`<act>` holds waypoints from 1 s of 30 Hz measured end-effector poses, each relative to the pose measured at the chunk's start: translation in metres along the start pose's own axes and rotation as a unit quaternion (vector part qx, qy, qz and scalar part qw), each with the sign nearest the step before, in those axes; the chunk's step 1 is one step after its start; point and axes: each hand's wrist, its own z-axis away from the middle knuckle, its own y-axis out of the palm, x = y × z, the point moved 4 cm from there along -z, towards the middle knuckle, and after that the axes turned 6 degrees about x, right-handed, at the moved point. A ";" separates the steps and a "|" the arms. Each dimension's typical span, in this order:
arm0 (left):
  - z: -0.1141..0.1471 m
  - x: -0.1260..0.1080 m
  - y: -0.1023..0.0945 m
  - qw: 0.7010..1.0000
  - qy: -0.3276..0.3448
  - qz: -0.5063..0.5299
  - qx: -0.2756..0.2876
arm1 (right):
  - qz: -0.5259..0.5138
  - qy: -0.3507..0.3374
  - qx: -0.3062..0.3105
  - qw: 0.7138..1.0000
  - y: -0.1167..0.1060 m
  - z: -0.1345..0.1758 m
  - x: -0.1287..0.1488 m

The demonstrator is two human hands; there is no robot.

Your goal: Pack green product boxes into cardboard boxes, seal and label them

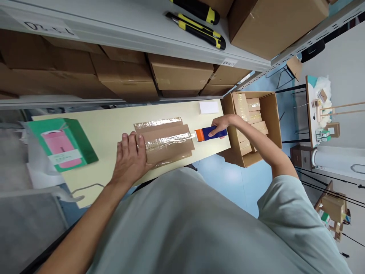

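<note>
A flattish cardboard box [168, 142] lies on the pale table, with shiny clear tape along its middle and edges. My left hand [130, 154] lies on the box's left end, fingers stretched out flat and the thumb along the near edge. In my right hand [221, 123], fingers closed around it, is a blue and orange tape dispenser [200, 135]. It is just past the box's right end, and a strip of tape [192, 135] shows between the two. The dispenser's far side is partly hidden by my fingers.
A green box with a pink picture [64, 144] stands at the table's left. A white card [208, 107] lies near the back edge. To the right, an open carton [272, 121] holds several taped boxes. Utility knives [199, 30] lie on the shelf [128, 34] above.
</note>
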 end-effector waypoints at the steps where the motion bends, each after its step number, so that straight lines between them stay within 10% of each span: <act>1: 0.000 0.000 0.000 1.000 -0.002 0.000 0.001 | -0.002 -0.007 0.001 1.000 0.000 0.000 -0.002; 14: 0.001 0.003 0.002 1.000 -0.019 0.012 0.018 | 0.009 -0.005 -0.021 1.000 -0.005 -0.007 -0.015; 30: -0.004 -0.010 -0.005 0.998 -0.035 0.048 0.016 | 0.069 0.124 -0.224 0.964 0.054 -0.014 0.064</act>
